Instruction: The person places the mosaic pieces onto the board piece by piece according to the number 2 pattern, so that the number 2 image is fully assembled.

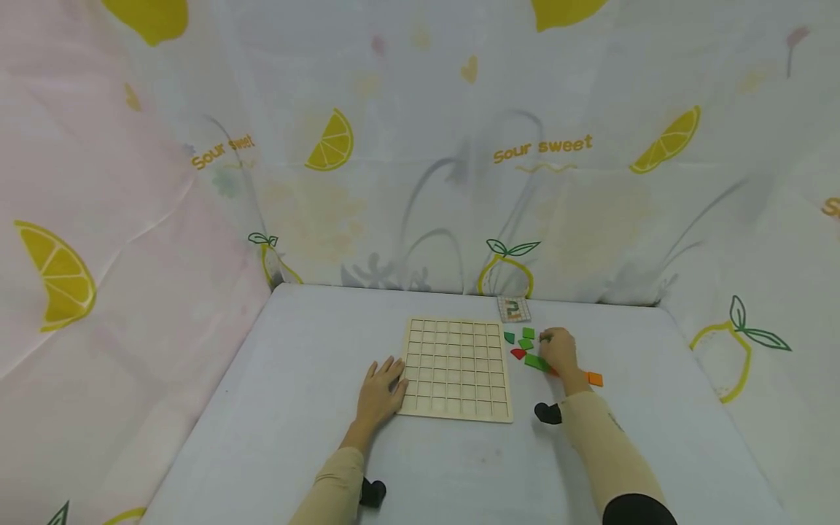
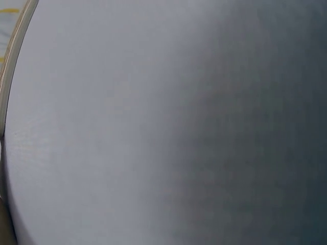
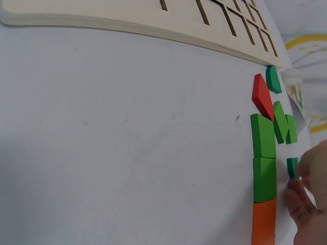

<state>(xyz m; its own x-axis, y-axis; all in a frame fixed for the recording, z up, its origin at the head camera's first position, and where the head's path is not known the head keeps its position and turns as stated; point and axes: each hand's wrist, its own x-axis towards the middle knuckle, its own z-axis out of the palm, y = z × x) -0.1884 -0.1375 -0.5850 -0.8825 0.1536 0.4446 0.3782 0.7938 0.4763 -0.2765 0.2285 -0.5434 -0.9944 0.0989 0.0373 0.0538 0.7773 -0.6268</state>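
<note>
In the head view, a pale wooden board with a grid of square hollows lies on the white table, and the left hand, its fingers spread and relaxed, rests against the board's left edge, grasping nothing. Light fingertip pressure there should be enough to stop the board sliding without tilting it. The right hand is bent down beyond the board's right side, among loose blocks, near a red block, an orange block and a patterned card. The left wrist view is mostly blurred tabletop, with only the board's edge at the left, so it adds little about that hand's fingers. The right wrist view shows the right fingertips seemingly pinching a small dark green block, apart from the touching row of two green blocks and an orange one. For a clean pick, a pinch on opposite sides and a straight lift seem best, with the knuckles clear of the neighbouring pieces.
</note>
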